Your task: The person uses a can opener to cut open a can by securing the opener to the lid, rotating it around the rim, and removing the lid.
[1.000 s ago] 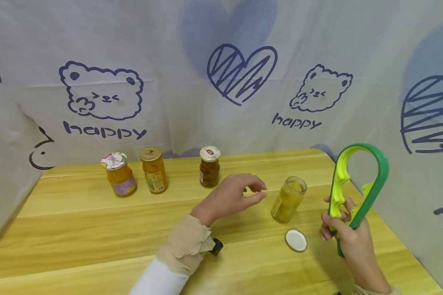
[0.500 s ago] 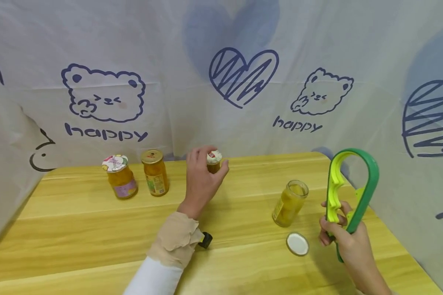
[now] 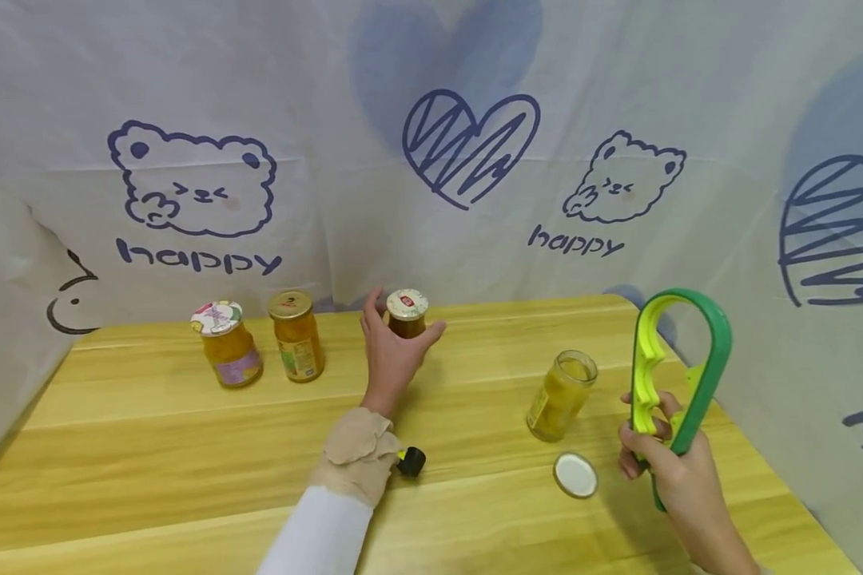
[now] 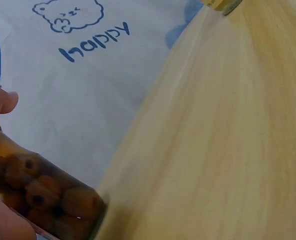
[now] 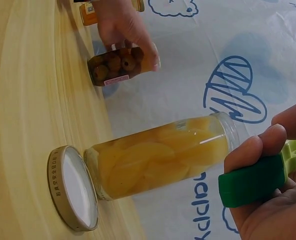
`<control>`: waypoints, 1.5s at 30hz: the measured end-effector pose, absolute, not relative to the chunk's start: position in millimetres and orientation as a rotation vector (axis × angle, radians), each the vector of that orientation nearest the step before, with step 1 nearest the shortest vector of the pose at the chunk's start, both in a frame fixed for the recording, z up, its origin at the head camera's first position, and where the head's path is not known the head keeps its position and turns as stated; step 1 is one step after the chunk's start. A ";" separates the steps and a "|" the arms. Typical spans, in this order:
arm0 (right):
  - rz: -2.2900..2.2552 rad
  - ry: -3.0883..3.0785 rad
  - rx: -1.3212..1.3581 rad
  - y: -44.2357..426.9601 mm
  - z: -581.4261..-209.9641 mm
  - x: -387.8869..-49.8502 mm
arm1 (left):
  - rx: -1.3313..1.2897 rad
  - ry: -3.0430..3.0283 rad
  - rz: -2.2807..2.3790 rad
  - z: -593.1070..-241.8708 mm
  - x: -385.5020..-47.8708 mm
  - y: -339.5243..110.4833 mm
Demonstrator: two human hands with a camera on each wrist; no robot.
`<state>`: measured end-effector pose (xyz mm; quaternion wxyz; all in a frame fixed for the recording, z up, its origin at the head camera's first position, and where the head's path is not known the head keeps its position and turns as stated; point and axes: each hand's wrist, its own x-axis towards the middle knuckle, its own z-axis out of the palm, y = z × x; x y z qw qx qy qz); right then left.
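Note:
My left hand is spread around a small jar of dark round fruit with a white patterned lid, at the table's back edge. Its thumb stands off to the jar's right in the head view, its fingers to the left. In the left wrist view, this jar appears beside the palm. My right hand grips a green and yellow jar opener by its handle, loop upward. Left of it stands an uncapped jar of yellow fruit pieces. Its lid lies inside-up in front of it.
Two closed jars stand at the back left: an orange one with a colourful lid and a taller one with a gold lid. A printed cloth hangs directly behind the wooden table, with more cloth at both sides.
My left hand has moved left and back, from beside the uncapped jar to the dark fruit jar, its fingers now spread around it. My right hand still holds the jar opener, slightly further left.

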<state>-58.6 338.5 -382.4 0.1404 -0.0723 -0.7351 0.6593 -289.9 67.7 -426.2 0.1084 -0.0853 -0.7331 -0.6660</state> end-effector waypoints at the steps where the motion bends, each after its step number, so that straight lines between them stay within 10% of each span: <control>1: 1.905 -2.125 -0.207 338.2 -382.6 -58.6 | -0.237 -2.154 -1.982 -428.6 -290.9 67.9; 45: 1.867 -2.131 -0.092 333.9 -381.9 -57.6 | -0.401 -2.340 -1.997 -446.7 -275.1 79.1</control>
